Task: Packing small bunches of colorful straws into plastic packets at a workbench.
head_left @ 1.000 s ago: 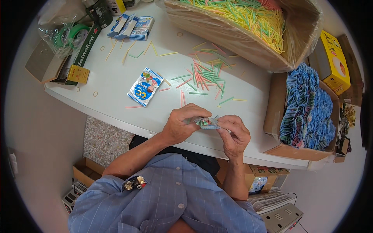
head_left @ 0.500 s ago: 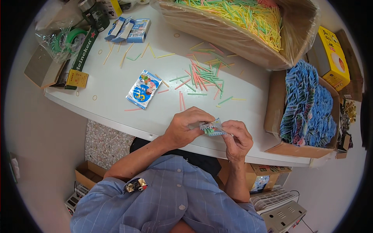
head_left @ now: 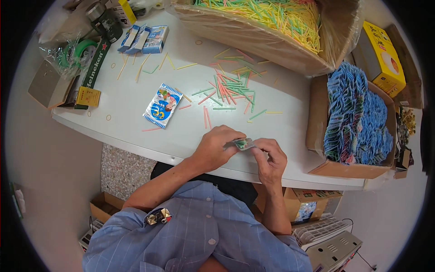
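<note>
My left hand point(head_left: 216, 148) and my right hand point(head_left: 271, 158) meet over the near edge of the white table point(head_left: 136, 131). Together they pinch a small clear packet point(head_left: 241, 144) with green and pink showing inside it. The fingers of both hands are closed on it. A blue and white printed packet point(head_left: 162, 105) lies flat on the table to the left of my hands. A loose pile of thin coloured sticks point(head_left: 233, 88), pink, green and yellow, lies beyond my hands.
A large cardboard box point(head_left: 253, 34) lined with plastic, full of yellow and green sticks, stands at the back. A box of stacked blue packets point(head_left: 355, 120) sits at the right, a yellow box point(head_left: 383, 56) behind it. Small blue cartons point(head_left: 144, 38) and tape rolls point(head_left: 74, 52) lie at the back left.
My hands have kept working the small packet at the table edge, shifting slightly; the view has moved a little. Nothing else on the table has moved.
</note>
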A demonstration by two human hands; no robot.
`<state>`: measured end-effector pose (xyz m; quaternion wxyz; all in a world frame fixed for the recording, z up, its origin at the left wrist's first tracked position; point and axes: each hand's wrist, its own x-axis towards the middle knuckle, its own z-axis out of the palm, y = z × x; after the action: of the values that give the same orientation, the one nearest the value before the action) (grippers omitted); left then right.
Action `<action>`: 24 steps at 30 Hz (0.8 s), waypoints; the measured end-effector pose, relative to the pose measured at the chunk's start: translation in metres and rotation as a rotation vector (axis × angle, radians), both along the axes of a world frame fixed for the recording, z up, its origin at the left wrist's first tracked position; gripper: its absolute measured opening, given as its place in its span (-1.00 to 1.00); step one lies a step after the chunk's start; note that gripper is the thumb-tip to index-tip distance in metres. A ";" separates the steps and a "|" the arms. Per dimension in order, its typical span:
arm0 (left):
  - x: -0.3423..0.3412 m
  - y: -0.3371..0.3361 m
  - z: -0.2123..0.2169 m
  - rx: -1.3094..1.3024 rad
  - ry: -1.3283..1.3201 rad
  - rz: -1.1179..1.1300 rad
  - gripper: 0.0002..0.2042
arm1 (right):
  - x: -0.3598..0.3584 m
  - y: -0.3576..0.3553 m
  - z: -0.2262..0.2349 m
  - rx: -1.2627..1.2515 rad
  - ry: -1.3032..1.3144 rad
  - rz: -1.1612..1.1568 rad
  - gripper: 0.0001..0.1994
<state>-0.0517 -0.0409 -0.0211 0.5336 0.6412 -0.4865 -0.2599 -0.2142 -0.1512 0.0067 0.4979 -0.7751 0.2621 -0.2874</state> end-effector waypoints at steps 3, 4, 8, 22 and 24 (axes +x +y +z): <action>-0.006 0.001 0.008 -0.019 0.007 -0.006 -0.62 | 0.000 0.003 0.011 -0.113 -0.134 0.042 -0.88; -0.006 0.000 0.007 0.003 0.049 0.018 -0.63 | 0.001 0.003 0.011 -0.112 -0.136 0.041 -0.88; -0.002 0.001 0.004 0.041 -0.004 -0.022 -0.65 | 0.000 -0.001 0.007 -0.070 -0.037 0.050 -0.88; 0.003 0.004 -0.009 -0.043 0.087 -0.031 -0.70 | 0.000 0.006 0.005 -0.061 -0.089 0.068 -0.87; 0.005 0.007 -0.011 -0.024 0.127 -0.022 -0.72 | 0.005 0.009 0.011 0.035 0.093 0.036 -0.85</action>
<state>-0.0472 -0.0338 -0.0322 0.5680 0.6117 -0.4618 -0.2999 -0.2093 -0.1427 0.0179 0.5037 -0.7834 0.2762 -0.2373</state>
